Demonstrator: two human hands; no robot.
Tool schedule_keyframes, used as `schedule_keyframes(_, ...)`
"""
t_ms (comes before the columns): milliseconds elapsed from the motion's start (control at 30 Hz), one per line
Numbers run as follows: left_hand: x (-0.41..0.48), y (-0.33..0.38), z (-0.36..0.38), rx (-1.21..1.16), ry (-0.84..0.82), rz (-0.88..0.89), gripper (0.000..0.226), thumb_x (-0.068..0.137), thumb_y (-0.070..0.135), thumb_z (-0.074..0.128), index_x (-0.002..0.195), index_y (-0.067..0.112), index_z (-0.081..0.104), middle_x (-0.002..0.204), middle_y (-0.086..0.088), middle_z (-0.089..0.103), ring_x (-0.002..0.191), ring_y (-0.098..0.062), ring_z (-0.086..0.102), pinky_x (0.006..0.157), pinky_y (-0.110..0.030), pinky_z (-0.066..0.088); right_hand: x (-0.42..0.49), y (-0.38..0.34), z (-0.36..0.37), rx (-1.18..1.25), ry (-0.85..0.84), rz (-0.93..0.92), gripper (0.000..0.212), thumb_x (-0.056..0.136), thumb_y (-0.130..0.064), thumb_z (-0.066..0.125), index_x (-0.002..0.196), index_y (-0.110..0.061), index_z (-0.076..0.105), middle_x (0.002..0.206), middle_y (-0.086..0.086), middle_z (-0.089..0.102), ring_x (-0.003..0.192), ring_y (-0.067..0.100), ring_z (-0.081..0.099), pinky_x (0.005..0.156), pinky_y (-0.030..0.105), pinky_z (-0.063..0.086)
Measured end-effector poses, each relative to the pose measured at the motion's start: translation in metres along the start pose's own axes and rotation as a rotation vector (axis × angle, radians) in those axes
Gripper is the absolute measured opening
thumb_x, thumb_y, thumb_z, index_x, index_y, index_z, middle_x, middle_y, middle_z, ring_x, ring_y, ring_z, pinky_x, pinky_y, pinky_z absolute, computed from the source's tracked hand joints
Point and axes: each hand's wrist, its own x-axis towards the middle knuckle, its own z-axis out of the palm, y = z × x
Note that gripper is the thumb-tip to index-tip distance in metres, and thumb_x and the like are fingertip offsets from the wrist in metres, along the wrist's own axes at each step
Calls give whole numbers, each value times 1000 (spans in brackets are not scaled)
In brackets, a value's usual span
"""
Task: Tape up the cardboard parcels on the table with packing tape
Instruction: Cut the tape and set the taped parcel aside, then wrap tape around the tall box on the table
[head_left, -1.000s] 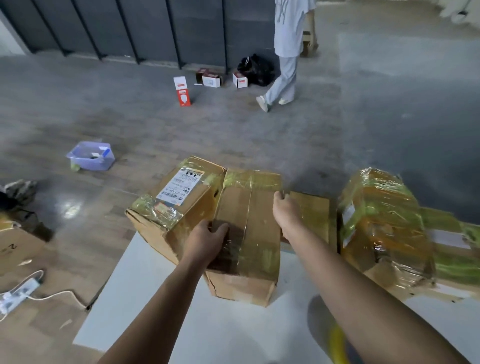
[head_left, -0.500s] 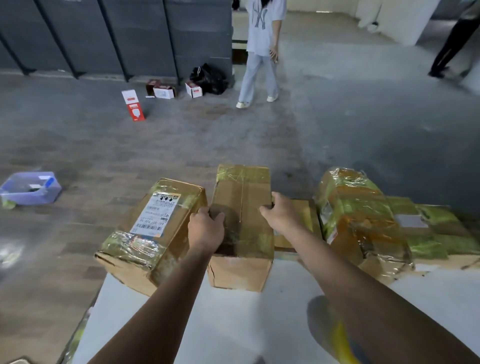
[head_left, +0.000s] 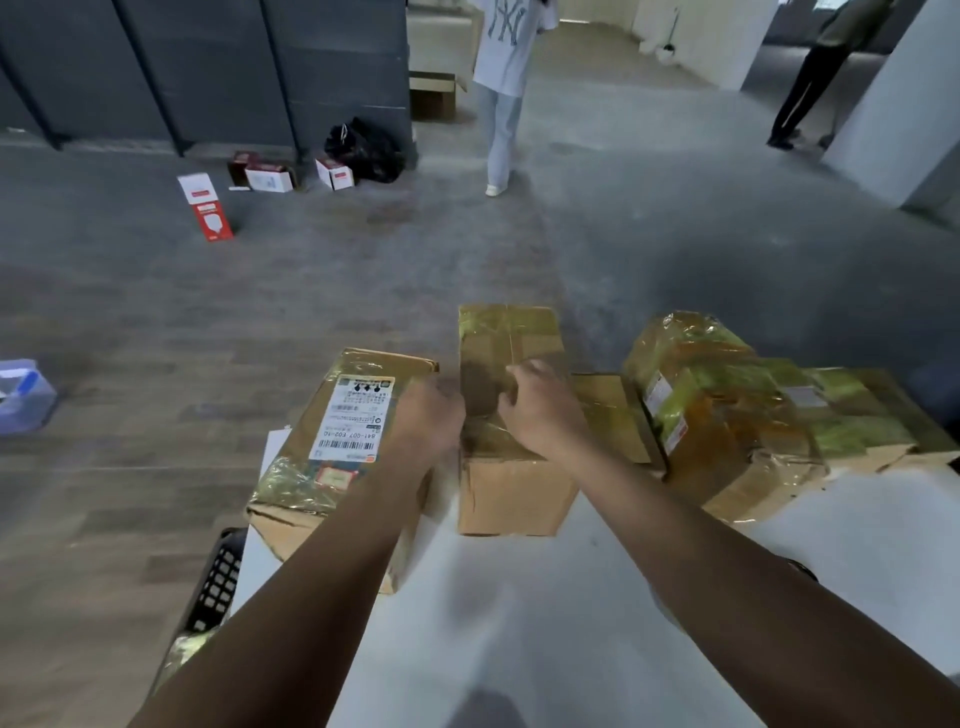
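Several cardboard parcels wrapped in yellowish tape sit at the far edge of the white table (head_left: 519, 623). The middle parcel (head_left: 511, 499) stands lengthwise away from me. My left hand (head_left: 431, 415), motion-blurred, holds its left edge, next to the labelled parcel (head_left: 343, 431). On the middle parcel's taped top lies my right hand (head_left: 540, 410) with curled fingers; whether it pinches anything is unclear. A flat parcel (head_left: 613, 415) and a bulky, heavily taped parcel (head_left: 727, 415) lie to the right. No tape roll is visible.
A black basket (head_left: 218, 582) sits by the table's left edge. On the floor are a purple tub (head_left: 26, 395), small red and white boxes (head_left: 208, 208) and a black bag (head_left: 366, 150). One person (head_left: 501, 104) walks beyond; another (head_left: 810, 78) stands far right.
The middle parcel has been turned straight and pushed farther away. My right hand slid from its right edge onto its top. The person beyond has turned and walked.
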Motion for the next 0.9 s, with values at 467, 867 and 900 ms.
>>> schedule_keyframes(467,-6,-109,-83,195,93,-207,47,87,17,45,134,9,49,132,-15,52,124,-36,46,101,-51,44,-27,-93,62,194,-275,0,49,102,-26,44,147,-7,40,107,8,66,84,20,60,63,28,39)
schedule_keyframes(867,-40,-154,-82,74,-62,-263,70,81,68,49,120,10,59,108,-4,69,95,-24,64,85,-39,54,-52,-97,72,294,-321,159,58,100,-25,43,155,-18,26,129,6,61,114,27,62,98,43,51)
schedule_keyframes(900,-45,-154,-80,74,-59,-273,64,88,63,49,119,8,58,108,-5,68,94,-24,63,84,-37,53,-57,-95,71,292,-324,161,56,100,-26,43,153,-19,28,125,5,63,108,26,64,95,43,52)
